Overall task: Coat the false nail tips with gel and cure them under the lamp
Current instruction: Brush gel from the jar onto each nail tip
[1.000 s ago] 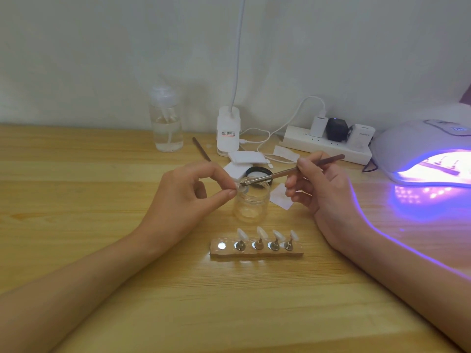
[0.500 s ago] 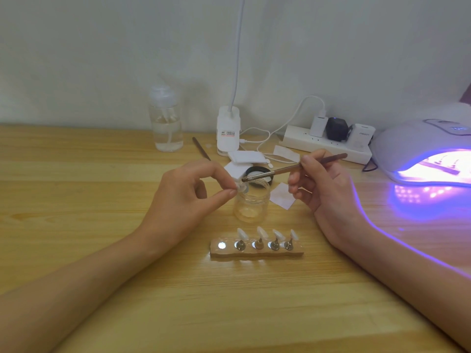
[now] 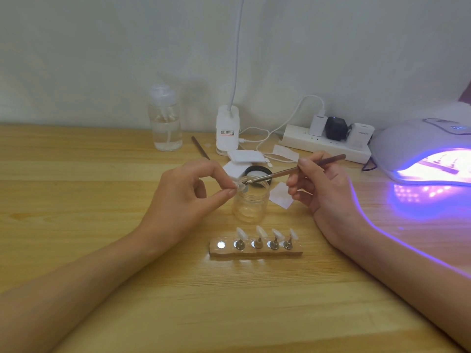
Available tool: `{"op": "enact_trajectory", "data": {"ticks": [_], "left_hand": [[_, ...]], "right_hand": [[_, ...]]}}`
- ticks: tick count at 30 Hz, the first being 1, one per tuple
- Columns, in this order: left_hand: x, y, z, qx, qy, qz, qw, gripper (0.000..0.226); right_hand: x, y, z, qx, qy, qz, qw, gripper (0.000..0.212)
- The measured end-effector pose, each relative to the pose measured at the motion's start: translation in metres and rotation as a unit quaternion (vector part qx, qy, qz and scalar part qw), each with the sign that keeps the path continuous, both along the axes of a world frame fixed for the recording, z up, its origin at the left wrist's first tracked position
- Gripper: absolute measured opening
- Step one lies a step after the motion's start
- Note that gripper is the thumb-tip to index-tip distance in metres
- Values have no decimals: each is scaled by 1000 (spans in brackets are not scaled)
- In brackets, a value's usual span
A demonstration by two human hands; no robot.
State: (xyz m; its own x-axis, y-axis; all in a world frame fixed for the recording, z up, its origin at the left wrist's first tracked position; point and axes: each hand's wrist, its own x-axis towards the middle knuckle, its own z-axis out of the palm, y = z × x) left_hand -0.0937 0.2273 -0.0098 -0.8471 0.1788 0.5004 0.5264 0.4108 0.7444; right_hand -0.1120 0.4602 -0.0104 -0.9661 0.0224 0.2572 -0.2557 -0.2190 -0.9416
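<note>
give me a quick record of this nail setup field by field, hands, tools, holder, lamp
left hand: pinches one nail tip over the open jar
right hand: holds the brush, bristle end at that tip
holder: four tips standing, leftmost slot bare
lamp: lit purple, at the far right

A plain white wall (image 3: 102,47) stands behind a wooden table (image 3: 76,174). The table is light brown with long lines in the wood. A white desk lamp (image 3: 227,128) stands at the table's back edge, its thin neck going up. Purple light (image 3: 418,200) shines on the table near its right edge.
</note>
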Motion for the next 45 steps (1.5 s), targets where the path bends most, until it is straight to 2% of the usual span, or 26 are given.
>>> {"op": "enact_trajectory", "data": {"ticks": [4,9,14,27,31,35,39,42,45], "left_hand": [[0,0,0,5,-1,-8,1000,14],[0,1,0,9,-5,-10,1000,15],[1,1,0,14,-8,-11,1000,14],[1,2,0,14,-23,-11,1000,14],[0,2,1,24,-42,-15,999,13],[0,3,1,28,-60,-21,998,13],[-2,3,2,44,-89,-28,995,14],[-3,4,2,57,-109,-30,992,13],[-3,4,2,58,-120,-30,991,13]], "right_hand": [[2,-1,2,-5,18,33,999,14],[-1,1,0,-3,-3,-7,1000,14],[1,-2,1,2,14,27,1000,14],[-1,1,-1,-16,1,-1,1000,13],[1,-1,0,-7,20,30,999,12],[0,0,-1,-11,2,-5,1000,14],[2,-1,1,-15,24,28,999,11],[2,-2,0,7,13,3,1000,13],[3,-1,1,-14,14,-8,1000,17]]}}
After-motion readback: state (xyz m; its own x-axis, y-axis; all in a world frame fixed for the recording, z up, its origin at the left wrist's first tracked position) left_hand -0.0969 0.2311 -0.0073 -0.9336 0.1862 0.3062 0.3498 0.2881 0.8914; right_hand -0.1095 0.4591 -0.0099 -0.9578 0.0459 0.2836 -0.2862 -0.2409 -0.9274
